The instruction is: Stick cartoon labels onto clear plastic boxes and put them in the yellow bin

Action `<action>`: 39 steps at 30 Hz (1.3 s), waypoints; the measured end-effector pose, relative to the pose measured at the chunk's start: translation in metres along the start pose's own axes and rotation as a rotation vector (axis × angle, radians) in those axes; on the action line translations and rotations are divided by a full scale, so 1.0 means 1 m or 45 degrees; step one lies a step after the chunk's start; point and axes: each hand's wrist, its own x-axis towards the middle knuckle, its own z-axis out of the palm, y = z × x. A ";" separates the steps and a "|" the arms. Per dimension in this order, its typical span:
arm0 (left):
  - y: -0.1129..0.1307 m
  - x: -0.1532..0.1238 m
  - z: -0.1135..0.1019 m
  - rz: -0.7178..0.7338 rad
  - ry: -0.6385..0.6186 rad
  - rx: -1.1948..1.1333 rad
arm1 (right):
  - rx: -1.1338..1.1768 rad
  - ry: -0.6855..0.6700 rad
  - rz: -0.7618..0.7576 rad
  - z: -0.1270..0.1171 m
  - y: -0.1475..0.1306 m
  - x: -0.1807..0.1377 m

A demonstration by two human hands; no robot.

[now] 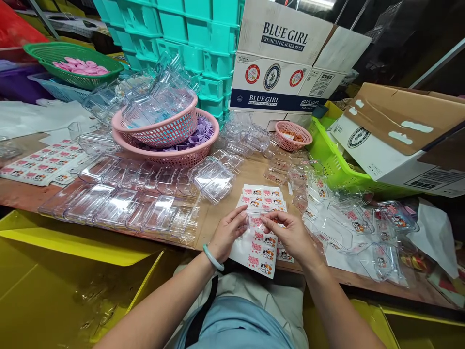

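On the work table [211,213]: rows of clear plastic cases [119,206], to the left; sticker sheets [261,249], overlapping, at centre; left hand [227,230], thumb and finger pinching; right hand [288,235], fingertips together, grip uncertain; one small clear piece [255,219], between them, above the sheets. Possible faults: piece dropping, should the pinch slacken; front sheet sliding, if a wrist catches it. Obscured: cardboard box [395,121], cropped at right; fingertip contact, too fine to read.

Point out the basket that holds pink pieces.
The dark green basket at back left, the only one showing pink pieces. The small pink basket holds orange pieces; the lower stacked pink basket holds purple ones.
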 end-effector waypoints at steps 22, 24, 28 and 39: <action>0.002 0.001 0.000 0.075 -0.033 0.166 | -0.046 -0.071 0.033 -0.005 -0.011 0.005; 0.003 0.002 0.001 0.084 -0.023 0.212 | -0.084 -0.062 0.022 -0.005 -0.013 0.004; 0.001 0.004 0.002 0.075 0.011 0.239 | -0.517 0.124 -0.312 0.002 -0.014 -0.008; 0.004 0.016 -0.014 0.008 0.014 0.082 | -0.429 0.301 -0.427 -0.010 -0.032 -0.029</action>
